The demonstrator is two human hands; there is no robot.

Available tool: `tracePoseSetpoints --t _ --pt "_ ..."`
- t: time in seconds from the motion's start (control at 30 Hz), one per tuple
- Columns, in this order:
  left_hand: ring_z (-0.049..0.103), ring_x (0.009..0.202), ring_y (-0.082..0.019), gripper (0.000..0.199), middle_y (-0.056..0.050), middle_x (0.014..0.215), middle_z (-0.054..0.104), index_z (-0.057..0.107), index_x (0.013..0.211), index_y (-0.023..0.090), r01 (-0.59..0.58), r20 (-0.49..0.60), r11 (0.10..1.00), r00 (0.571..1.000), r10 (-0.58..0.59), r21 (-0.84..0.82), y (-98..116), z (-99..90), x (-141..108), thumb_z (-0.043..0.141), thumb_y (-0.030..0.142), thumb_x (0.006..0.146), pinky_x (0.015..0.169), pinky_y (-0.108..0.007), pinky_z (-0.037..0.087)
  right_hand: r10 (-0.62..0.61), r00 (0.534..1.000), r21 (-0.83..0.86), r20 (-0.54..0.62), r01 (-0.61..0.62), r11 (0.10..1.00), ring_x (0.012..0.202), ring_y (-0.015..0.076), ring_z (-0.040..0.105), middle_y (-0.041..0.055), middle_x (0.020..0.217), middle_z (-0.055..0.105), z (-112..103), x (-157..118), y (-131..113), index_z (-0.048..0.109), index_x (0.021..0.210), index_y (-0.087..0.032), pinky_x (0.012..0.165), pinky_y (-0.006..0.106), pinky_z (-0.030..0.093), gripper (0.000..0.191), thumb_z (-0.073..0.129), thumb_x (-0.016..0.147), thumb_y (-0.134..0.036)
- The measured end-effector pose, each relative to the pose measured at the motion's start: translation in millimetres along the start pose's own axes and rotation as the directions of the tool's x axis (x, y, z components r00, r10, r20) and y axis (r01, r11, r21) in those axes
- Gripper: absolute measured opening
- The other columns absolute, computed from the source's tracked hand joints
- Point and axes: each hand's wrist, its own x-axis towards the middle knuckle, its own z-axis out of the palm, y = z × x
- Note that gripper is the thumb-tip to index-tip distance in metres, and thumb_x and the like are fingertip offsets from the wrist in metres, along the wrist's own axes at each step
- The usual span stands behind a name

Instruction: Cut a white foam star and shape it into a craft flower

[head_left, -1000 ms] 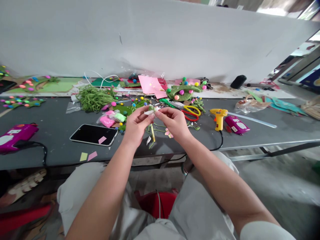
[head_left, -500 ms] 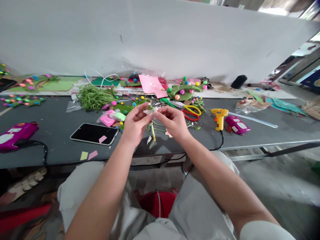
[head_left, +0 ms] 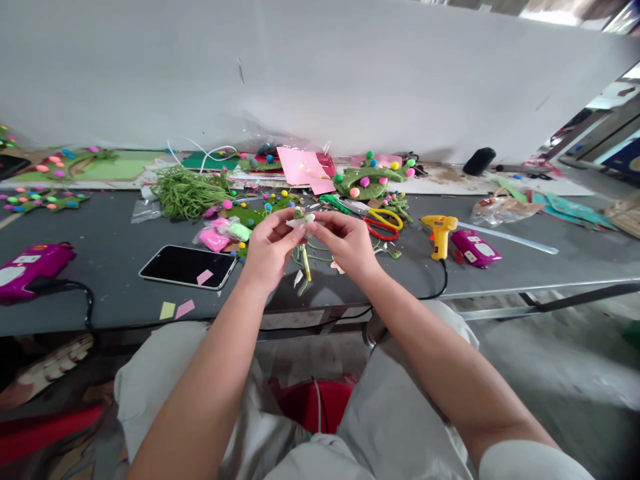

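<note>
A small white-and-green piece (head_left: 300, 220) sits just above the middle of the frame, between the fingertips of the two hands and raised in front of the worktop (head_left: 115, 293). Its white part runs mostly crosswise, from the left fingers toward the right ones, with the green bit on top. The left hand (head_left: 267, 252) comes up from the lower left and pinches the piece between thumb and curled fingers. The right hand (head_left: 354, 245) comes from the lower right, its thumb and fingertips drawn together at the piece's right end. Both hands touch it, though more of it lies over the left fingertips, so the left seems slightly nearer its bulk; the fingers hide exactly where each grips. Just below the thumbs, a thin yellow stick (head_left: 306, 265) points nearly straight down the frame, across the line of the white part; whether it joins the piece cannot be told. The scissors (head_left: 385, 220) lie beyond the right hand, up and to its right, and the yellow glue gun (head_left: 440, 237) is farther right, well apart from both hands.
</note>
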Motion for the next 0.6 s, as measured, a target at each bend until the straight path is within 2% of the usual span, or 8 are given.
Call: tracePoseSetpoints --t 0.2,0.3,0.43,0.53,0.6 --pt "0.071 0.079 -0.016 0.042 -0.002 0.085 0.076 0.078 0.098 0.019 -0.003 -0.053 0.999 0.999 0.000 -0.052 -0.6 1.5 2.8 0.098 0.025 0.061 0.083 -0.032 0.057 0.022 1.000 0.062 -0.009 -0.022 0.998 0.073 0.0144 0.063 0.0042 0.084 0.075 -0.1 1.1 -2.3 0.077 0.088 -0.017 0.069 0.029 0.051 0.045 0.086 0.073 -0.059" --pt "0.068 0.075 -0.013 0.041 0.000 0.081 0.074 0.079 0.093 0.021 0.018 -0.051 0.993 0.998 -0.024 -0.118 2.8 1.4 4.3 0.098 0.022 0.056 0.078 -0.028 0.056 0.024 0.998 0.037 0.055 -0.026 0.999 0.071 0.0134 0.060 0.0027 0.079 0.073 -2.0 2.1 -5.9 0.075 0.084 -0.017 0.066 0.028 0.049 0.042 0.086 0.074 -0.057" --pt "0.066 0.074 -0.013 0.042 -0.001 0.083 0.075 0.081 0.092 0.021 0.109 0.012 0.985 0.994 -0.109 -0.130 7.3 -1.1 3.7 0.099 0.022 0.054 0.071 -0.026 0.055 0.070 0.973 0.028 0.220 -0.078 0.997 0.072 0.0131 0.058 0.0027 0.080 0.071 -10.0 6.1 -8.0 0.073 0.086 -0.015 0.066 0.028 0.047 0.041 0.085 0.076 -0.053" --pt "0.068 0.077 -0.014 0.043 -0.003 0.085 0.076 0.079 0.094 0.020 0.137 0.033 0.988 0.990 -0.135 -0.074 7.2 -4.3 3.8 0.098 0.021 0.055 0.072 -0.027 0.055 0.085 0.953 -0.086 0.291 -0.062 0.994 0.068 0.0121 0.053 0.0013 0.076 0.067 -20.5 10.3 -6.3 0.072 0.087 -0.015 0.063 0.027 0.043 0.035 0.079 0.083 -0.049" --pt "0.069 0.077 -0.015 0.046 -0.004 0.086 0.076 0.078 0.095 0.018 0.158 0.041 0.987 0.987 -0.157 -0.029 5.5 -6.2 4.2 0.098 0.021 0.055 0.072 -0.028 0.054 0.058 0.953 -0.208 0.298 0.005 0.978 0.062 0.0110 0.048 -0.0006 0.070 0.062 -27.3 12.3 -5.1 0.070 0.087 -0.016 0.058 0.027 0.038 0.027 0.073 0.088 -0.043"
